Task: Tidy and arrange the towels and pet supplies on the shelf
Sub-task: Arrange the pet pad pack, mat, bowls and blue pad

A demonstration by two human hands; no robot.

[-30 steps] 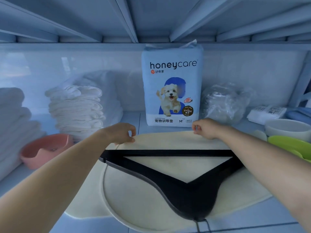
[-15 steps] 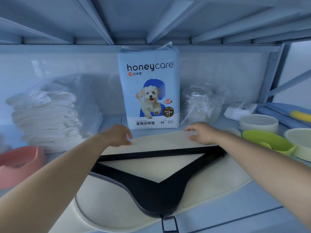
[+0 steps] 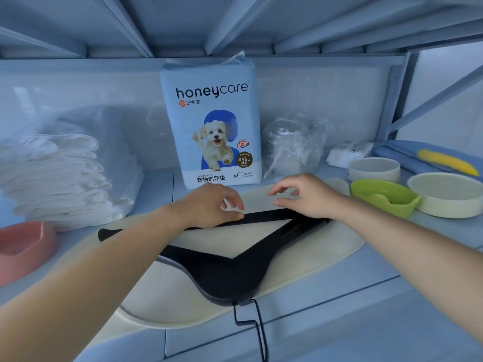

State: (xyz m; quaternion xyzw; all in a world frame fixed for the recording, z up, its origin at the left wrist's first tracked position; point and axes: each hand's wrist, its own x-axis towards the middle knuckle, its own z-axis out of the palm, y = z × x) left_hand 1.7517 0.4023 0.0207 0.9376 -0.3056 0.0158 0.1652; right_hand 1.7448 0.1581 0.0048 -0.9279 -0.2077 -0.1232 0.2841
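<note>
Pet mat (image 3: pixel 162 304): cream, rounded edge, lies flat on the shelf (image 3: pixel 339 322) directly under both forearms, its far edge beneath the hands. A black V-shaped panel (image 3: pixel 230 273) lies on top of it, with its straight band running under both hands. A black cord (image 3: pixel 257 325) trails from its point toward the person.

Left hand (image 3: pixel 209 205): fingers loosely curled and pointing down, thumb tip at the black band. It grips nothing.
Right hand (image 3: pixel 311 197): fingers spread and relaxed over the mat's far edge, holding nothing. Contact with the mat cannot be told.

Beyond the hands, between them: an upright pale blue "honeycare" pad pack (image 3: pixel 211 121) printed with a puppy, standing just past the mat.

Left of the left hand: a stack of folded white towels (image 3: pixel 57 184). Nearer the person, a pink bowl (image 3: pixel 23 246) sits beside the mat.

Beyond the right hand: a crumpled clear plastic bag (image 3: pixel 292 145). Right of the right hand:
- a green bowl (image 3: pixel 384 197), nearest
- a pale bowl (image 3: pixel 373 169) behind it
- a cream bowl (image 3: pixel 449 197) further right
- a small white packet (image 3: pixel 347 152)
- blue folded fabric (image 3: pixel 407 158) with a yellow object (image 3: pixel 447 160) on it

Room: pale blue metal shelving. The ribbed underside of the next level (image 3: pixel 235 22) is overhead. An upright post (image 3: pixel 397 100) with a diagonal brace stands far right, and a pale back panel (image 3: pixel 326 95) closes the rear.
</note>
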